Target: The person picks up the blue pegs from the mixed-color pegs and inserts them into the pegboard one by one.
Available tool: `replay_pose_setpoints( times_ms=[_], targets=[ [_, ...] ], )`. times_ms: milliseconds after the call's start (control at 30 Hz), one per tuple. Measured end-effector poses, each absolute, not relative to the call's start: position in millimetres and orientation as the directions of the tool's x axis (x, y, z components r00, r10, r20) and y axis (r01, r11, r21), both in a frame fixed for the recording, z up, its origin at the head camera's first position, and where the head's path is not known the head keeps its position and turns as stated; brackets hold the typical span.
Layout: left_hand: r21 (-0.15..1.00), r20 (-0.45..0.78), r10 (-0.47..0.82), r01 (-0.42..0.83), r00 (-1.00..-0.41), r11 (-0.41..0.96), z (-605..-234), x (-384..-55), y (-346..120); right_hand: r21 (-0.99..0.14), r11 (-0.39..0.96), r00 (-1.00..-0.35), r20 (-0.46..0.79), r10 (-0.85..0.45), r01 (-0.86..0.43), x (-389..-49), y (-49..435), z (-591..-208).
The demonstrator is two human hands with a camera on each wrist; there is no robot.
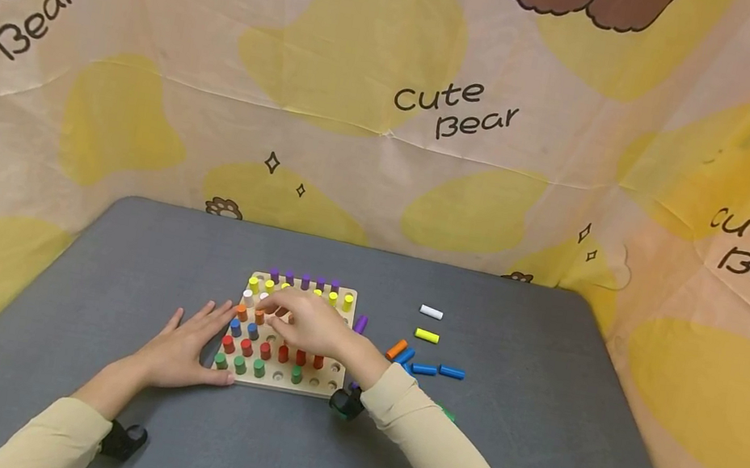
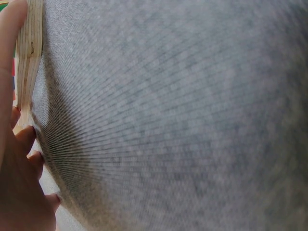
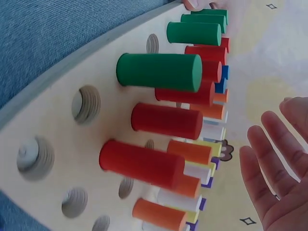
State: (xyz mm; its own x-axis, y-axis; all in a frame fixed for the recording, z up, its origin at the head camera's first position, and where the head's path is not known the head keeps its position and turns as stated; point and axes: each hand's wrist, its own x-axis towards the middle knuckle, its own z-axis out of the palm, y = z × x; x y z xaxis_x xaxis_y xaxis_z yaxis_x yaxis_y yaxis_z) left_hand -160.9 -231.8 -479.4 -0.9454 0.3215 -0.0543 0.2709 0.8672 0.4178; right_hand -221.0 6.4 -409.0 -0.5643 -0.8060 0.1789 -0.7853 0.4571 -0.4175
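A wooden pegboard (image 1: 303, 383) lies on the table with rows of coloured pegs standing in it. My left hand (image 1: 183, 351) rests flat on the table at the board's left side, fingers spread, thumb at the near left corner. My right hand (image 1: 312, 326) hovers over the board's middle rows, thumb and forefinger bent and apart, near an orange peg (image 1: 259, 317) and two blue pegs (image 1: 252, 332). No peg shows between them. In the right wrist view, several fingers (image 3: 276, 175) extend loosely beside the pegs; the thumb is outside that view. The hand hides part of the board.
Loose pegs lie right of the board: a white peg (image 1: 431, 312), a yellow peg (image 1: 427, 335), an orange peg (image 1: 397, 349), several blue ones (image 1: 452, 372), and a purple one (image 1: 361, 323). A green peg (image 1: 446, 413) is partly behind the right sleeve. Printed cloth (image 1: 366, 102) surrounds the grey table (image 1: 238, 450).
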Motion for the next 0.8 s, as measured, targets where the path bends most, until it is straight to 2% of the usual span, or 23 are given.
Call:
replay_pose_setpoints(
  times_ms=[233, 400, 800],
  targets=[
    [0.414, -0.057, 0.32, 0.269, -0.946, 0.87, -479.8, -161.3, -231.2, -0.446, 0.441, -0.563, 0.19, -0.804, -0.779, -221.9, 17.7, -406.7],
    [0.409, -0.059, 0.316, 0.266, -0.947, 0.873, -479.9, -161.5, -230.9, -0.437, 0.426, -0.552, 0.216, -0.806, -0.793, -223.0, 26.9, -405.3],
    [0.423, -0.064, 0.317, 0.262, -0.946, 0.868, -479.4, -161.8, -230.4, -0.411, 0.455, -0.571, 0.222, -0.791, -0.79, -226.1, 58.7, -407.7]
  ],
)
